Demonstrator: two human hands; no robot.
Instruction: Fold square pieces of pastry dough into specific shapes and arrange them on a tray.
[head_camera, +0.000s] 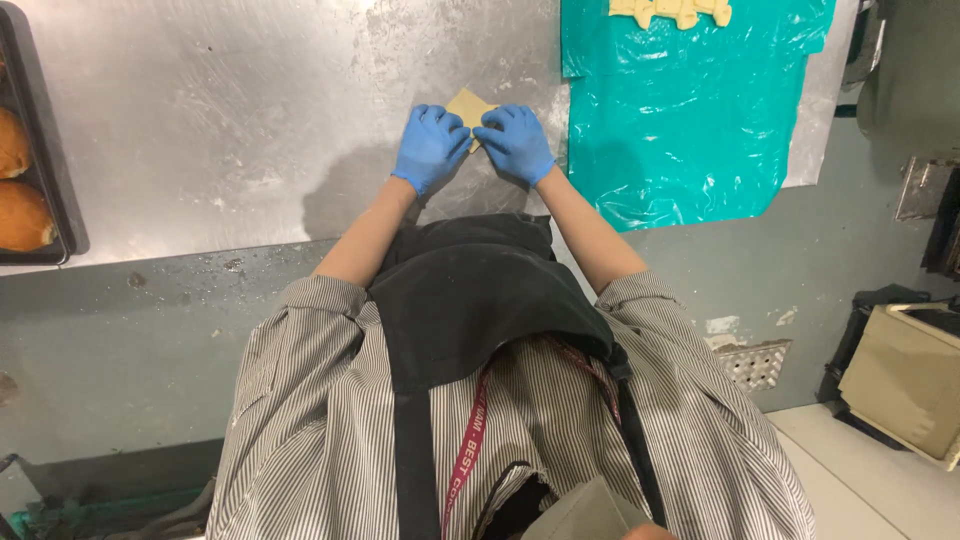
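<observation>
1. Both my gloved hands press down on the square of pale dough (468, 106): my left hand (432, 146) covers its lower left edge, and my right hand (517, 142) pinches its right corner with the fingers curled.
2. The dough lies flat on the steel table (250, 120), at about twelve o'clock from my chest, with its top corner poking out between my hands.
3. At two o'clock a teal plastic sheet (680, 110) covers the table's right end and carries more cut dough pieces (672, 11) at its far edge.
4. At nine o'clock a dark tray (45, 195) holds browned buns (20, 215).
5. My black apron (470, 290) sits over a striped shirt (310, 400).
</observation>
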